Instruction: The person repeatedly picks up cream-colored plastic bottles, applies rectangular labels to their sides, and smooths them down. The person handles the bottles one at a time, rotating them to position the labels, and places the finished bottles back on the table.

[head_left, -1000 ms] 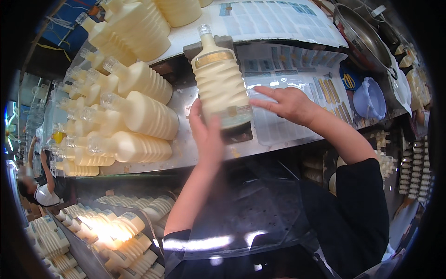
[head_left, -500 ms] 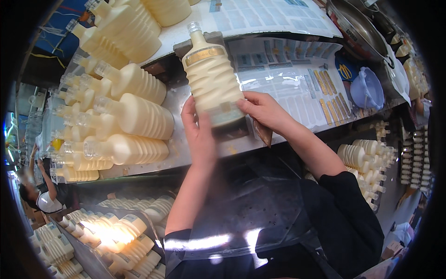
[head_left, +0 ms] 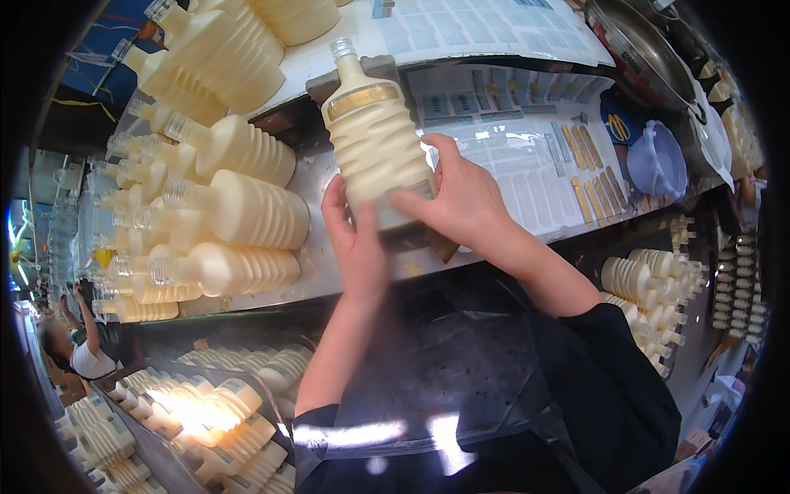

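Observation:
A cream ribbed bottle [head_left: 374, 136] with a clear neck and a gold band label near its shoulder lies tilted on a dark grey block [head_left: 380, 67], its neck pointing away from me. My left hand [head_left: 354, 230] grips its lower left side. From the right, my right hand [head_left: 461, 193] holds the bottle, fingers along its side and thumb laid across a pale label near the base. That thumb is slightly blurred and hides part of the label. Below my right palm shows a brown pointed piece [head_left: 443, 245]; what it is and whether the hand holds it, I cannot tell.
Several similar cream bottles [head_left: 255, 210] lie stacked at the left on the metal table [head_left: 329, 284]. Label sheets [head_left: 510, 156] with gold strips spread at the right, near a purple bucket [head_left: 657, 160] and a large metal pan [head_left: 646, 58]. Crated bottles [head_left: 222, 403] stand lower left. Another person [head_left: 86, 346] is at far left.
My right thumb has slid left across the bottle's lower label, and the right hand has come further over the bottle. The left hand and bottle stay nearly in place.

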`<state>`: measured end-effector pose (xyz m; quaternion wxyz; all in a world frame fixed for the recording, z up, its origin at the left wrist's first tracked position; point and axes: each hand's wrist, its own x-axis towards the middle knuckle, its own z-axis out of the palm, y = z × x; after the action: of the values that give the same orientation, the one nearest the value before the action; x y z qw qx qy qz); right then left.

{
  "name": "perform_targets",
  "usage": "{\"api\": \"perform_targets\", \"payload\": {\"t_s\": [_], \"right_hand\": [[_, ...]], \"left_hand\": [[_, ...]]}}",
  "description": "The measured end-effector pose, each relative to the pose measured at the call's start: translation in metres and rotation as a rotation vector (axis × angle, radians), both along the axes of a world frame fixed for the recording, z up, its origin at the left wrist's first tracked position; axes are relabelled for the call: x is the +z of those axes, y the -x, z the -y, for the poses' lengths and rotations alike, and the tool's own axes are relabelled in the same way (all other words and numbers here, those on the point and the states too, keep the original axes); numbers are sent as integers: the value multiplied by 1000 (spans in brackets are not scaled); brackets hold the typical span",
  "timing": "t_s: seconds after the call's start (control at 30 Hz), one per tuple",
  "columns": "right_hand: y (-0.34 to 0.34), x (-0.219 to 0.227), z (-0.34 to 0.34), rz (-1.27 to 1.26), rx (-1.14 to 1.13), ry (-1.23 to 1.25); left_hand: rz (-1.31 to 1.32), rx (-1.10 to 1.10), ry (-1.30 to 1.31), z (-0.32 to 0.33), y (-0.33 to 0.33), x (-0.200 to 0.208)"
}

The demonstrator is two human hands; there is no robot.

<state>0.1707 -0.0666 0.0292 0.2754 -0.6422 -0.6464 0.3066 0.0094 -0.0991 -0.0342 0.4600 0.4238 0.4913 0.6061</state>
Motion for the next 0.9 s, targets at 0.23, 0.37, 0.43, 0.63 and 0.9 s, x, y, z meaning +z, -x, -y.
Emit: {"api": "perform_targets", "payload": {"t_s": [0.23, 0.37, 0.43, 0.63, 0.9], "right_hand": [[-29, -56, -16, -707, 77, 181], [-24, -37, -8, -428, 91, 213], [-21, -35, -7, -390, 112, 206], [-20, -47, -7, -466, 88, 196], [-22, -46, -8, -499, 90, 241]], "left_hand": [[43, -18, -8, 1, -2, 1], [142, -37, -14, 2, -2, 3], [117, -49, -22, 2, 0, 0], [59, -45, -6, 0, 2, 2], [76, -71, -19, 2, 4, -2]]}}
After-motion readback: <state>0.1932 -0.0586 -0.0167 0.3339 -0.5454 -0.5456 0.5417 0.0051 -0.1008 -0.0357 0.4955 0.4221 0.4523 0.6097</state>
